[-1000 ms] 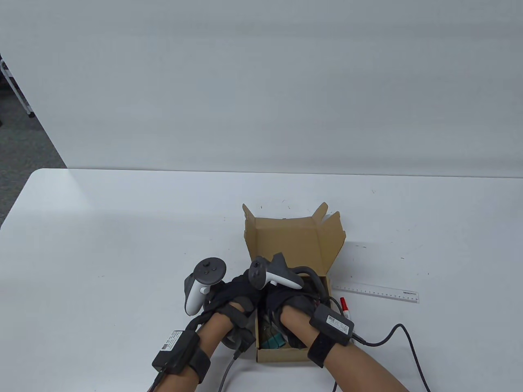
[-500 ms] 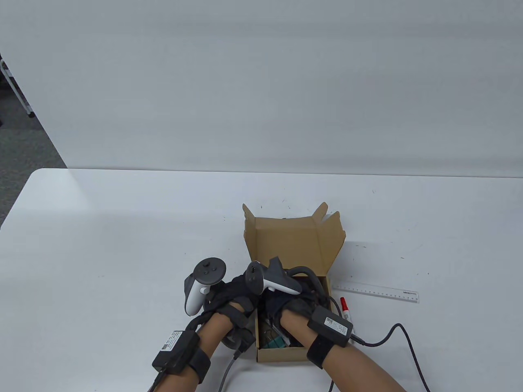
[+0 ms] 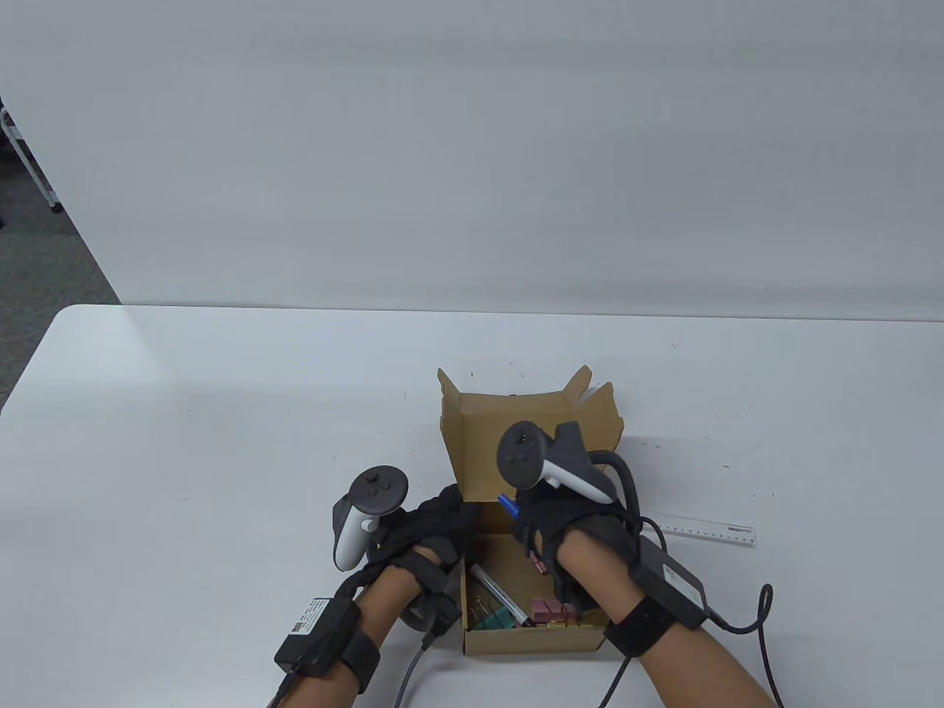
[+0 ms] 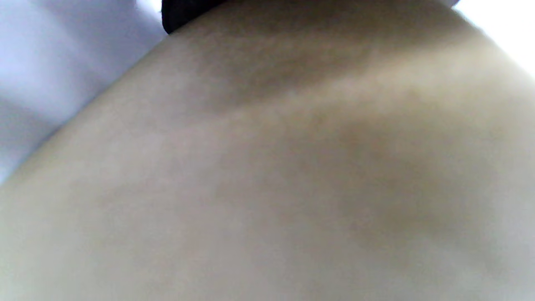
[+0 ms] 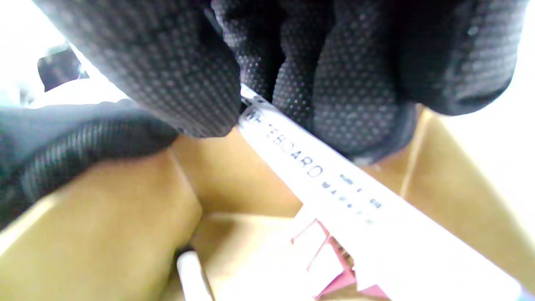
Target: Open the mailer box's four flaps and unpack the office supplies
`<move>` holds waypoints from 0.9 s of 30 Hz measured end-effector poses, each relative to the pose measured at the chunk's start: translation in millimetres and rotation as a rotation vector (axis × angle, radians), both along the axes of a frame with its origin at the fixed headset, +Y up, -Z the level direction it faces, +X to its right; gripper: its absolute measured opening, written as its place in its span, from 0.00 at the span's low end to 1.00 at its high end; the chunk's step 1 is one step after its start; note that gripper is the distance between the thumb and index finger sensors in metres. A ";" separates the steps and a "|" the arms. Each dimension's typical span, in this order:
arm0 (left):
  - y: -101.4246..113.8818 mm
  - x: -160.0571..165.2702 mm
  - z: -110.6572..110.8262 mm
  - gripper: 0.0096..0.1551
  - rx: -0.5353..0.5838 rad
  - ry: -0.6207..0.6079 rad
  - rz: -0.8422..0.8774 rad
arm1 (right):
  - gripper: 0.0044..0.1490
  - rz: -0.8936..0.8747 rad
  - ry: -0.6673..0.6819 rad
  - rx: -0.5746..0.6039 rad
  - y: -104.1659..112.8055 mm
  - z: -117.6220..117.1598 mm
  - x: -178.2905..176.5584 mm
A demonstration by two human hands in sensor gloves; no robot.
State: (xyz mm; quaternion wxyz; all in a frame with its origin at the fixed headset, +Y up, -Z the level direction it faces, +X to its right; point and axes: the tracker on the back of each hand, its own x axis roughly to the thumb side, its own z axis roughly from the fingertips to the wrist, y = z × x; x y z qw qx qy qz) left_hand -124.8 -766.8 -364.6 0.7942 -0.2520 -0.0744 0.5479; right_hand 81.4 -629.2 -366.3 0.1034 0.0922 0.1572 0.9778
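Note:
The brown mailer box point(image 3: 531, 640) stands open near the table's front edge, its lid point(image 3: 516, 435) upright at the back. My right hand point(image 3: 527, 527) is raised over the box and pinches a white whiteboard marker with a blue cap point(image 3: 507, 506). The right wrist view shows my fingers point(image 5: 347, 83) around its barrel point(image 5: 334, 184). My left hand point(image 3: 442, 516) grips the box's left wall. Inside lie a black-capped marker point(image 3: 501, 594), pink binder clips point(image 3: 553, 611) and a teal clip point(image 3: 494, 621). The left wrist view shows only blurred cardboard point(image 4: 267, 167).
A clear ruler point(image 3: 708, 529) lies on the white table point(image 3: 221, 442) right of the box, partly behind my right wrist. Glove cables point(image 3: 759, 627) trail off the front edge.
My right hand has come up out of the box and moved back and to the right with the blue-capped marker in it, uncovering the box's contents. The left hand has not moved.

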 end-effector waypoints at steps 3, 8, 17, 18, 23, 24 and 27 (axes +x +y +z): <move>-0.1 0.1 0.1 0.35 0.001 0.001 0.000 | 0.28 -0.064 -0.117 0.052 12.8 5.3 42.2; 0.1 0.0 -0.2 0.35 0.000 -0.002 -0.003 | 0.28 -0.110 -0.332 0.013 -20.2 20.5 116.5; -0.2 0.1 0.0 0.35 0.000 -0.001 0.001 | 0.28 0.125 -0.525 -0.113 -94.4 24.2 171.6; -0.3 0.0 0.0 0.35 0.000 -0.001 0.000 | 0.29 0.157 -0.531 -0.113 -98.1 24.9 172.3; -0.2 0.0 0.1 0.35 0.000 -0.001 0.001 | 0.29 0.219 -0.537 -0.145 -111.1 24.4 168.6; -0.2 0.1 0.0 0.35 0.000 -0.001 0.001 | 0.29 0.228 -0.535 -0.132 -111.5 23.7 166.8; -0.2 0.1 0.0 0.35 0.000 -0.002 0.002 | 0.29 0.264 -0.532 -0.113 -114.4 21.4 162.5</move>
